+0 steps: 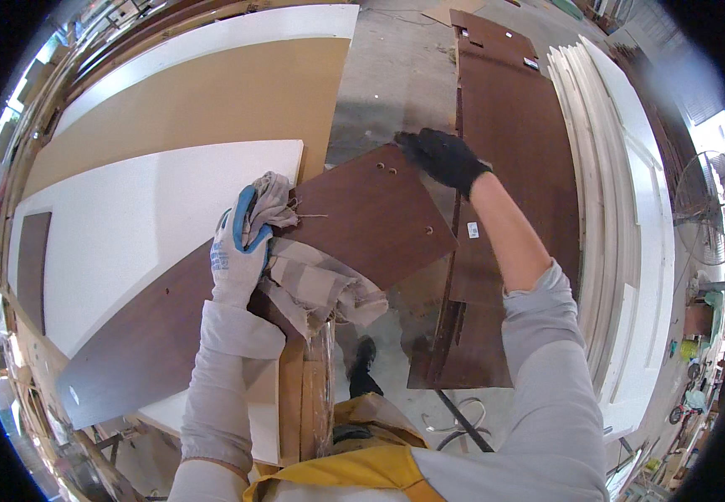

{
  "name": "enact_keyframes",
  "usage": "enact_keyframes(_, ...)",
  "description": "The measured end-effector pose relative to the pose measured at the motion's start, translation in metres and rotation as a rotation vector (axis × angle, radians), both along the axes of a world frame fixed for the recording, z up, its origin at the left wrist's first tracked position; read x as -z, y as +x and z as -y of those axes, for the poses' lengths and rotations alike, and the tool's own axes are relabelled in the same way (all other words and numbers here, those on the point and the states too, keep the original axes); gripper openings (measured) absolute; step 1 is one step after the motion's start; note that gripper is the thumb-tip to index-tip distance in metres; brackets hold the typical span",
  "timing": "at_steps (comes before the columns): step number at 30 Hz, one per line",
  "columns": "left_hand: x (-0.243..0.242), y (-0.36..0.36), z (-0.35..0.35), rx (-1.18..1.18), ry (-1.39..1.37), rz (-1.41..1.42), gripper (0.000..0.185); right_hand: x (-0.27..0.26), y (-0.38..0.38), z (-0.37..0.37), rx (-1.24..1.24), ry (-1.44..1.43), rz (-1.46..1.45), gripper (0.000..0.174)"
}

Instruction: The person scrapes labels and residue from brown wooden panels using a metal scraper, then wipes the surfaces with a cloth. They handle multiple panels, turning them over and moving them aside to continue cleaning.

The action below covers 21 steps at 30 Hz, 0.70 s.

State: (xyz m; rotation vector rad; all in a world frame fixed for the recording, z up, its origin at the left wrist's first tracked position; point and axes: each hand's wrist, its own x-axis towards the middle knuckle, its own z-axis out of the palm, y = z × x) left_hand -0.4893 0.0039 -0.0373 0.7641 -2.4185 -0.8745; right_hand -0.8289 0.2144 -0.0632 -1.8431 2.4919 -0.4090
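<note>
My left hand (237, 241), in a white glove with a blue palm, holds a bunched grey-and-beige checked rag (324, 282). The rag drapes over a long dark brown wood-look board (350, 210). That board lies slanted across a white panel (168, 207) and juts past its right edge. Small round holes show near its far end. At the far corner of the board is my right hand (441, 157), in a black glove, its fingertips by the edge. Whether those fingers grip the corner or only rest there is hidden.
Under the white panel lies a tan board (199, 94). To the right stands a stack of brown panels (513, 144), some bearing labels, beside several white door panels (613, 207). A standing fan (704, 207) is at far right. Hoses (463, 427) lie on the concrete floor (378, 81).
</note>
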Motion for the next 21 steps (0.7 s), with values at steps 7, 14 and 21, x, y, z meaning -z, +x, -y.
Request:
enact_keyframes(7, -0.006, 0.001, -0.005, -0.027, -0.098, 0.054, 0.061, 0.009, 0.026, -0.017, 0.468, -0.268, 0.165, 0.052)
enact_keyframes(14, -0.001, -0.086, -0.043, -0.045, -0.384, 0.061, 0.066, -0.048, 0.051, -0.068, 0.54, -0.428, 0.48, 0.044)
enact_keyframes(21, 0.003, -0.138, -0.105, 0.722, -0.235, -0.156, 0.042, -0.029, 0.103, -0.05, 0.54, -0.417, 0.56, 0.048)
